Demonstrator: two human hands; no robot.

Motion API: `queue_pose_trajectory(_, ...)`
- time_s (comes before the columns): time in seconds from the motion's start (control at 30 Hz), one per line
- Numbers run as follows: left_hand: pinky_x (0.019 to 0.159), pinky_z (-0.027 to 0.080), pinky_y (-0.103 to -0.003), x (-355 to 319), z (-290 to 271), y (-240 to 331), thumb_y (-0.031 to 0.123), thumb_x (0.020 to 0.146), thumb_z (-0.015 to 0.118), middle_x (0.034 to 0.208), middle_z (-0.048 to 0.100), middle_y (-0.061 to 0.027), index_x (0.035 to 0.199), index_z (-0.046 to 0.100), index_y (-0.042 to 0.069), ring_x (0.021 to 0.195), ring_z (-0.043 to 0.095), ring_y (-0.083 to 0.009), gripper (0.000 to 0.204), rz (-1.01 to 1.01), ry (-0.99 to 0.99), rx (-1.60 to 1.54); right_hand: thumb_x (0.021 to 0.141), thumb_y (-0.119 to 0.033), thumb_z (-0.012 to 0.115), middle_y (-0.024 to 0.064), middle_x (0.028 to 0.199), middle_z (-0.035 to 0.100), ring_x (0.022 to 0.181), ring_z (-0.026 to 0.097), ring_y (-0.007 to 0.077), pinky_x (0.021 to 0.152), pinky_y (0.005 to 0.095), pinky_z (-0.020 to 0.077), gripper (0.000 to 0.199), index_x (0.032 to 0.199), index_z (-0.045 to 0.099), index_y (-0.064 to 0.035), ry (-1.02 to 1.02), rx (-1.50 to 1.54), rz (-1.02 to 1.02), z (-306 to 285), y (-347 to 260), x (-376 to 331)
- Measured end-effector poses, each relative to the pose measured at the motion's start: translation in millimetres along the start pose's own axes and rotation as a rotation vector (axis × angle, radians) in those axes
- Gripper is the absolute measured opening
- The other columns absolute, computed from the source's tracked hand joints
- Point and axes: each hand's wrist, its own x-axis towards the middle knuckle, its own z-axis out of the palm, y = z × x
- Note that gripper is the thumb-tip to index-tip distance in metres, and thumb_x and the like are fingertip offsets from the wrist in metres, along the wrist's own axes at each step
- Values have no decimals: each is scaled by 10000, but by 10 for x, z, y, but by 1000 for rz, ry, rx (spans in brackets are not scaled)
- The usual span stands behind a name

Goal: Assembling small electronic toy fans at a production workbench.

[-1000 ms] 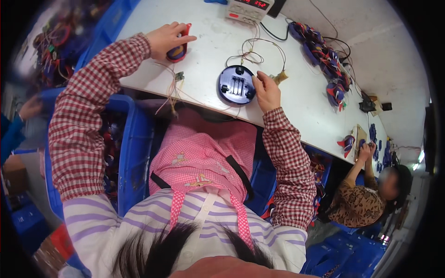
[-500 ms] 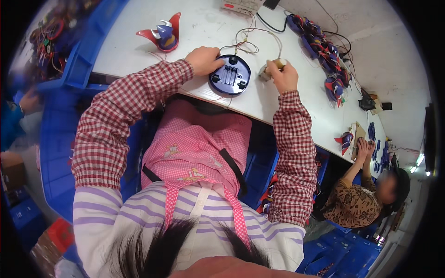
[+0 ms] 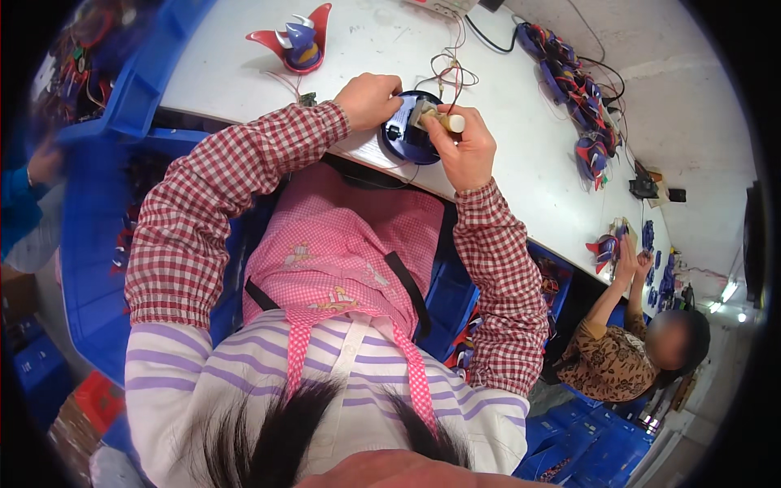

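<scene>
A round dark blue disc-shaped part point(image 3: 404, 138) lies at the near edge of the white table point(image 3: 521, 163). My left hand point(image 3: 368, 99) rests on its left rim with the fingers curled over it. My right hand point(image 3: 462, 148) is closed on a small tan tool with a white tip point(image 3: 439, 119), held over the disc. Thin red and white wires point(image 3: 446, 71) loop on the table just beyond the disc. A red and blue winged toy piece point(image 3: 296, 42) stands further back to the left, apart from both hands.
Blue plastic crates point(image 3: 122, 122) flank the table on the left and below its edge. A row of red and blue toy parts point(image 3: 579, 89) with black cables runs along the table's right side. Another person point(image 3: 630, 342) works at the far right.
My left hand came off the winged toy piece and moved right onto the disc. My right hand lifted the tan tool and brought it over the disc.
</scene>
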Motion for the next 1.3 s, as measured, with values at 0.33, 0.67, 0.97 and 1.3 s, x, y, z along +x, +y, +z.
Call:
queue_pose_trajectory(0.33,590,464,-346,5,46,-49,208,786,520,741,645,-131,900,634,3,638,596,-291,261,40,38,-96,748,-65,713,63,859,586,622,530,126,530,225,438,202,912,608,-8,-11,-134,3,68,-102,-71)
queue_pose_trajectory(0.67,563,463,-321,16,58,-103,230,815,543,719,640,-118,950,629,3,595,593,-250,278,7,79,-74,773,-141,695,51,816,566,593,512,137,542,239,443,202,889,598,-9,-238,-147,136,89,-24,131)
queue_pose_trajectory(0.97,521,385,-195,-812,-1048,-378,226,910,536,705,551,-12,1034,593,35,579,491,-92,234,9,297,-219,811,-119,643,119,894,542,696,510,153,592,243,438,260,1015,577,29,165,-70,-9,-60,-501,-123)
queue_pose_trajectory(1.3,532,396,-245,-1588,-953,-652,106,844,567,705,585,-56,887,592,-7,557,480,-132,124,-169,286,-235,825,-140,603,100,890,570,757,573,241,641,296,467,251,1046,612,-23,-355,-214,17,1312,-464,329)
